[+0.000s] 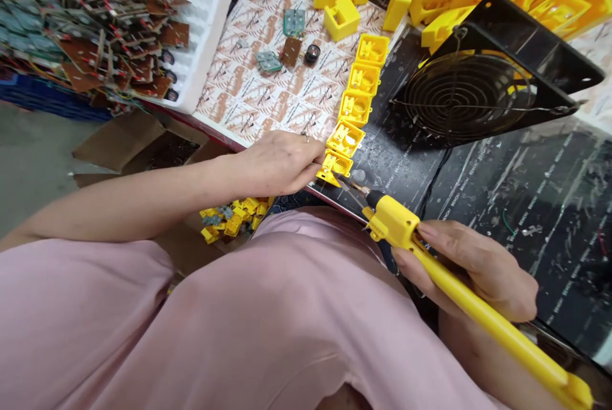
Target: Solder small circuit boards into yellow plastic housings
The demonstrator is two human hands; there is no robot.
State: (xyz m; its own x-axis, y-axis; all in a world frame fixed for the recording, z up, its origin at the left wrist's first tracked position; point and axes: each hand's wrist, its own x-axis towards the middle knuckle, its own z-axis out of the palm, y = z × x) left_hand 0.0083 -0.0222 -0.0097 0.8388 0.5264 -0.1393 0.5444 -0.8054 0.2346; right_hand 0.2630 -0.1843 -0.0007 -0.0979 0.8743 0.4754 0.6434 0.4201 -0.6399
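Right hand (478, 263) grasps yellow soldering gun (399, 220) | left hand (287, 158) against nearest yellow casing (336, 163) (grip hidden), worktop (482, 187) edge | risk: slipping tip (362, 189), if hot, could scorch casing

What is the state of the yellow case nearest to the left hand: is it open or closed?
Open. The yellow case beside the left hand shows its inside, with no cover over it.
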